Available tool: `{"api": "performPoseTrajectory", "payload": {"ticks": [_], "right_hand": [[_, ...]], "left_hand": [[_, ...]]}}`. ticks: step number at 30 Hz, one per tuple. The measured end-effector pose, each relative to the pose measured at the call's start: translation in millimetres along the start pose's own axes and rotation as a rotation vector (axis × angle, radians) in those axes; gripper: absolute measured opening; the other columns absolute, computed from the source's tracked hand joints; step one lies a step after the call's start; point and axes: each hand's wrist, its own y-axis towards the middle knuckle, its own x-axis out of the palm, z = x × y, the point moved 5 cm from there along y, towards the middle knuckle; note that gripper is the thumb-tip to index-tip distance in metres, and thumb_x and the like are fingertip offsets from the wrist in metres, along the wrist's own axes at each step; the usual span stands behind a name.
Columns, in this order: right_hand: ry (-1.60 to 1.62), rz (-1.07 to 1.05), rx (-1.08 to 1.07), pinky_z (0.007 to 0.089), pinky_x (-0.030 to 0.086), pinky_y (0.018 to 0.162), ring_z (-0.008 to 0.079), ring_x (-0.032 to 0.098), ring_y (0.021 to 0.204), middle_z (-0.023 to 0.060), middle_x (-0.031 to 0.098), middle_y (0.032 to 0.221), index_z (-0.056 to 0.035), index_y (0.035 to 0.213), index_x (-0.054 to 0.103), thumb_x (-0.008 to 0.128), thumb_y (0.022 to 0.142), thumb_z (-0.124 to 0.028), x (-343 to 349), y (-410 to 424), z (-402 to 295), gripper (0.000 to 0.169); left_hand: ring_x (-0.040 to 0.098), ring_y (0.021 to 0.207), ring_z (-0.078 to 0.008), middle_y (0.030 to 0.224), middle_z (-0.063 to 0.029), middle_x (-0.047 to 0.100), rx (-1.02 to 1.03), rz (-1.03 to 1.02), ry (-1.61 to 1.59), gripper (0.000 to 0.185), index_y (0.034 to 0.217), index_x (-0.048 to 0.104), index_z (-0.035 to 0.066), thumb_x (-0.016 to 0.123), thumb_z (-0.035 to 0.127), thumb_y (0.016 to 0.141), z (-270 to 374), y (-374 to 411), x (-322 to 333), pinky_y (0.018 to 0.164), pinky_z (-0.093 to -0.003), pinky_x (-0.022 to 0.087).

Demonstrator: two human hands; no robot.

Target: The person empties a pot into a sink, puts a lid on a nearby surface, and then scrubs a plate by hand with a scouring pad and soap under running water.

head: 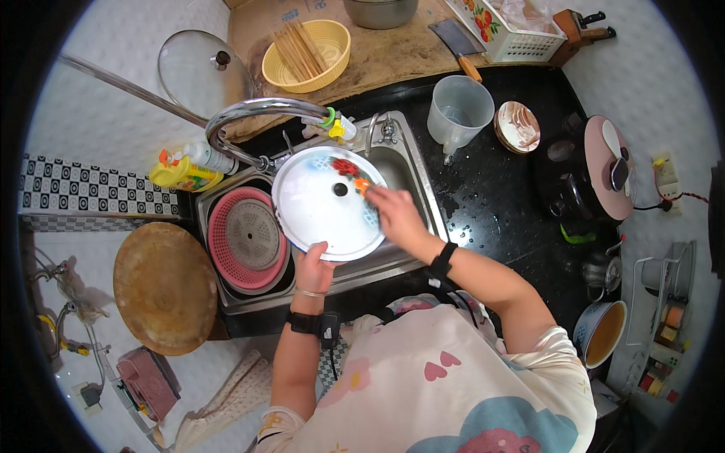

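A white enamel lid (308,212) with painted red and orange flowers and a black knob is tilted over the steel sink. My left hand (314,269) grips its near rim, thumb on the upper face. On the lid's right side, beside the knob, the fingers of my right hand (399,218) touch the painted flowers; whether anything is pinched under them is hidden. Above the lid arches the chrome faucet (266,105). Part of the right sink basin (396,167) shows behind the lid. A pink colander (218,232) with a grey perforated disc (252,232) sits in the left basin.
Right of the sink stand a plastic measuring jug (460,110), stacked small dishes (517,127) and a dark cooker (572,175). A cleaver (457,39) lies at the back near a yellow basket (306,82) of chopsticks. A round wooden board (164,289) leans at left, beside detergent bottles (187,172).
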Motion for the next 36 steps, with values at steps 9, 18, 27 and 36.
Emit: {"api": "performPoseTrajectory", "payload": {"ticks": [9, 18, 27, 36], "right_hand": [[0.060, -0.355, -0.416, 0.0373, 0.045, 0.098, 0.0329, 0.052, 0.108, 0.0045, 0.062, 0.120, -0.0113, 0.112, 0.066, 0.058, 0.075, 0.003, -6, -20, -13, 0.040], [0.016, -0.399, -0.310, 0.0349, 0.044, 0.087, 0.0266, 0.056, 0.092, 0.0085, 0.063, 0.112, -0.0057, 0.107, 0.065, 0.059, 0.071, 0.003, 3, -33, -17, 0.037], [-0.196, -0.175, -0.230, 0.0349, 0.044, 0.088, 0.0289, 0.054, 0.093, 0.0074, 0.064, 0.116, -0.0059, 0.107, 0.067, 0.059, 0.076, 0.001, -4, 18, 43, 0.033], [0.020, -0.308, -0.143, 0.0353, 0.047, 0.084, 0.0323, 0.055, 0.090, 0.0095, 0.063, 0.112, -0.0060, 0.114, 0.062, 0.059, 0.077, 0.001, 13, -26, 13, 0.037]], "left_hand": [[0.062, 0.109, -0.0349, 0.127, -0.0195, 0.055, 0.053, 0.027, 0.045, 0.057, 0.141, 0.034, -0.001, 0.046, 0.001, 0.085, 8, 1, -8, 0.077, -0.0454, 0.060], [0.060, 0.113, -0.0326, 0.131, -0.0172, 0.053, 0.075, 0.056, 0.118, 0.058, 0.141, 0.035, -0.001, 0.047, -0.003, 0.084, 20, -2, -13, 0.083, -0.0430, 0.058], [0.055, 0.119, -0.0296, 0.132, -0.0139, 0.053, 0.026, -0.015, 0.132, 0.058, 0.140, 0.038, -0.001, 0.048, -0.006, 0.083, 18, -9, -10, 0.099, -0.0398, 0.047], [0.058, 0.114, -0.0282, 0.127, -0.0136, 0.056, 0.022, 0.010, 0.166, 0.053, 0.136, 0.042, -0.002, 0.050, -0.004, 0.083, 27, -10, -15, 0.095, -0.0394, 0.049]]}}
